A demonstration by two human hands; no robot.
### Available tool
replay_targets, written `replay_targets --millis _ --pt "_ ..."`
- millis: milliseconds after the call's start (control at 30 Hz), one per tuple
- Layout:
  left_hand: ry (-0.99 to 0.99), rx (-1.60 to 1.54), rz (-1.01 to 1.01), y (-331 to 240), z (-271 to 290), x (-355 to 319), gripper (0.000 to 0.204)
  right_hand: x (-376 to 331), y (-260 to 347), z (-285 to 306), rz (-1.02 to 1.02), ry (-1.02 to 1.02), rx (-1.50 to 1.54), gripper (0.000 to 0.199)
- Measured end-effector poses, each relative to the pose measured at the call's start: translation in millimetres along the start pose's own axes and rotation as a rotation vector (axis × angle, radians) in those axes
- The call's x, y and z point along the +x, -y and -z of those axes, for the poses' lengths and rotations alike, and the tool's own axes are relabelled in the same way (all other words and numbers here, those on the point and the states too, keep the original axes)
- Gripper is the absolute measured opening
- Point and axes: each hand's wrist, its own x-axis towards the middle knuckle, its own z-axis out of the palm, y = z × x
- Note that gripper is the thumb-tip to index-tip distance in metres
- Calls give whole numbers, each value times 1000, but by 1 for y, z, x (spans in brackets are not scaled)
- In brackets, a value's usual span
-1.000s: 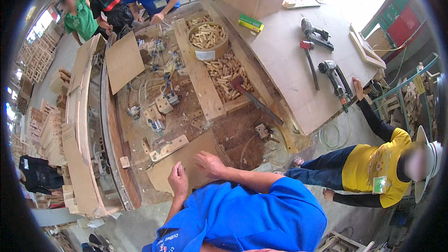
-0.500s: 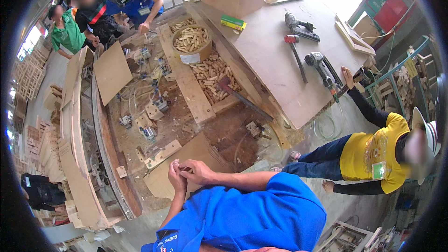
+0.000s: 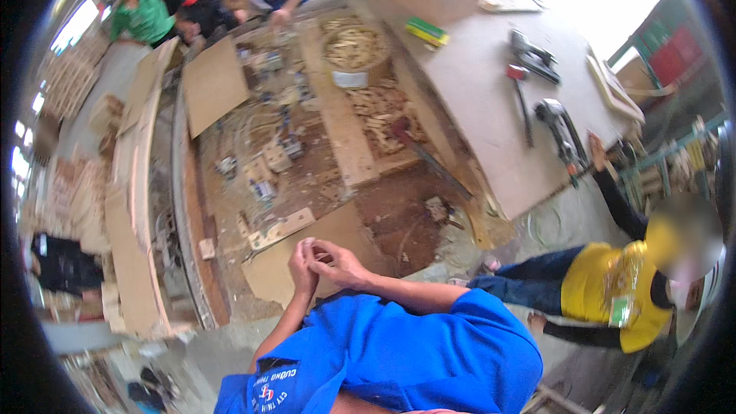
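Note:
My left hand [image 3: 304,270] and my right hand [image 3: 342,267] meet in front of my blue shirt, fingers curled and touching each other. Whatever lies between the fingertips, if anything, is too small and blurred to make out. Beneath them a flat brown sheet [image 3: 268,274], like cardboard, covers the near part of the workbench. Just beyond the hands a pale wooden strip with holes [image 3: 282,230] lies at the sheet's edge.
A hammer [image 3: 429,159] rests by a round tub [image 3: 350,79] and loose wooden pegs. Nail guns [image 3: 534,56] and a red-headed mallet [image 3: 521,103] lie on the right-hand board [image 3: 483,138]. A person in yellow [image 3: 606,284] stands right; several people are beyond the bench.
My view has tilted, so the bench and people appear shifted toward the right and upward. Both hands stay together over the sheet, with little change in their pose.

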Motion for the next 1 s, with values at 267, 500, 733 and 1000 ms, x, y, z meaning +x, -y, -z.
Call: replay_targets --millis 267,500,733,1000 --pt "-71 285 -68 -10 6 -8 43 2 7 19 -196 167 -128 35" --pt "-243 563 -199 12 39 -21 26 19 36 77 -11 -79 -367 23" --pt "-251 794 -307 32 82 -48 32 34 125 232 465 -687 -1066 20" --pt "-237 897 -376 37 79 -49 50 8 119 347 -38 -917 -1518 36"
